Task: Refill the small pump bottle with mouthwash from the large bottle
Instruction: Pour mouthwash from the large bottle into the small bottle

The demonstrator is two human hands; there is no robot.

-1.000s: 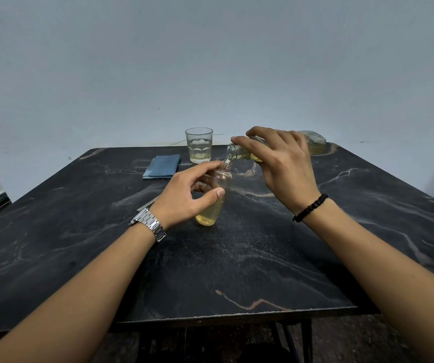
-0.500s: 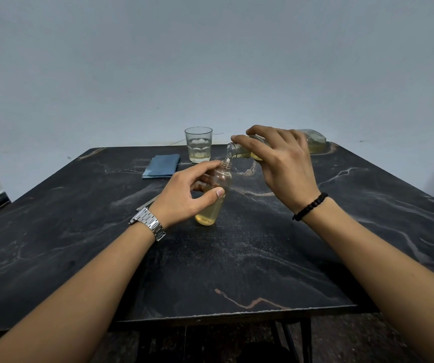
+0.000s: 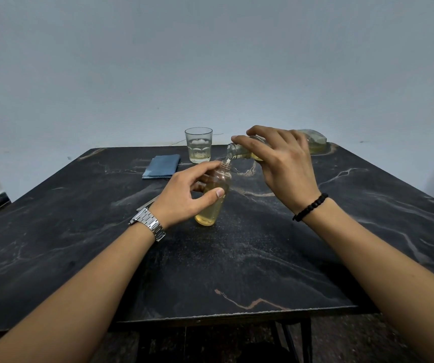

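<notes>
The small clear bottle [image 3: 213, 205] stands slightly tilted on the black marble table [image 3: 237, 258], its neck open and pale yellow liquid filling its lower part. My left hand [image 3: 184, 197] grips it around the middle with thumb and fingers. My right hand [image 3: 278, 163] holds the large clear bottle [image 3: 315, 144] tipped almost flat, its mouth just above the small bottle's neck. A thin stream of mouthwash runs between the two mouths. My right hand hides most of the large bottle.
A drinking glass [image 3: 199, 145] with a little yellow liquid stands at the table's back. A folded blue cloth [image 3: 162, 166] lies left of it. A thin pale object [image 3: 148, 204] peeks out behind my left wrist. A pale wall rises behind.
Both hands and both bottles hold almost the same pose. The liquid level in the small bottle looks slightly higher.
</notes>
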